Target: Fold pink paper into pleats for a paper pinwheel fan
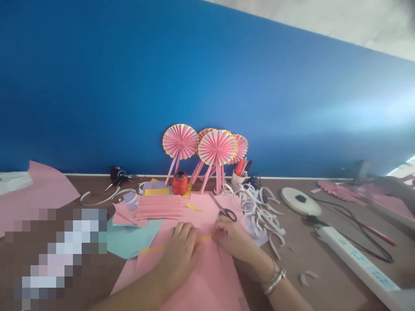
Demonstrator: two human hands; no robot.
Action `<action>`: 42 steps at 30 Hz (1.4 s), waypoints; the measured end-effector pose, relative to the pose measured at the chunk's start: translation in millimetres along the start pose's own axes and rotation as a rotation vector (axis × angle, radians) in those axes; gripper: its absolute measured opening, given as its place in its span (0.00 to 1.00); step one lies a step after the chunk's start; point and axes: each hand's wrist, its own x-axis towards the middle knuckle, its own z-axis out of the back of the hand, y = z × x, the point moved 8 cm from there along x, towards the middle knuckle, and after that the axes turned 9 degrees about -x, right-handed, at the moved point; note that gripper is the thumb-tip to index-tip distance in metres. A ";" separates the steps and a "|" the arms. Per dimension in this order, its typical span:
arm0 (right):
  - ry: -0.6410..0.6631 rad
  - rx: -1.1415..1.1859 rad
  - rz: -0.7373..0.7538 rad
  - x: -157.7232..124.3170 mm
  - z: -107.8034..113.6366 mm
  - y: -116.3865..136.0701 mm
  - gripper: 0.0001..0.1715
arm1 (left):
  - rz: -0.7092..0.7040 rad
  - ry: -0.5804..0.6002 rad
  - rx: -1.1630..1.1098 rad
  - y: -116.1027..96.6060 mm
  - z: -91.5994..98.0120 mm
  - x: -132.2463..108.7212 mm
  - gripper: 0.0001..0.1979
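Note:
A pink paper sheet lies in front of me, with a smaller pink piece edged by a yellow paper strip on top. My left hand lies over that piece, fingers close together and pressed down flat on it. At the strip's right end, my right hand is closed in a pinch on the strip; its fingertips are partly hidden. Just beyond the right hand are scissors. A pleated pink paper rests farther back, near a light-green sheet.
Several pleated paper fans on pink sticks lean against the blue wall. White paper strips pile up at right, near a power strip and a round white device. An orange-red roll and keys sit at the back.

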 end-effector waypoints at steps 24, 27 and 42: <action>-0.016 0.117 0.043 1.9 2.8 -3.2 0.11 | 0.022 -0.043 0.006 4.9 9.1 5.1 0.10; -0.036 0.159 0.018 3.3 0.3 -10.2 0.09 | 0.017 -0.050 0.015 4.5 9.4 5.7 0.09; -0.369 0.593 -0.388 -0.3 21.0 -49.2 0.14 | -0.060 -0.160 -0.023 6.5 15.1 6.7 0.10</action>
